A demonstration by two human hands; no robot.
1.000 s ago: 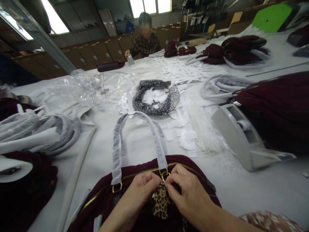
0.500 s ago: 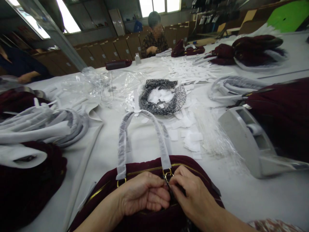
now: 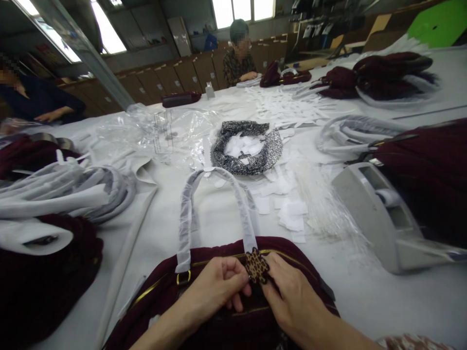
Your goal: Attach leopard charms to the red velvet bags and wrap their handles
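A burgundy handbag (image 3: 215,321) with gold zippers lies right in front of me. Its raised handle (image 3: 185,214) is wrapped in white film. At the base of the handle's right end, a leopard-print flower charm (image 3: 257,266) shows between my hands. My right hand (image 3: 292,287) grips the charm's right edge with thumb and fingers. Fingers curled, my left hand (image 3: 226,282) pinches at the charm's left edge; what sits between its fingertips is too small to make out.
Beyond the handle, a black-and-white woven fabric ring (image 3: 273,150) surrounds white pieces. A grey tape dispenser (image 3: 375,218) stands to the right, with another burgundy bag (image 3: 430,165) behind it. Wrapped handles (image 3: 73,189) lie left. Two people (image 3: 239,58) sit across the table.
The leopard-print charm has come into view between my hands, where dark strap and a gold ring showed before. My left hand's fingers have drawn up and curled. The seated people have shifted slightly.
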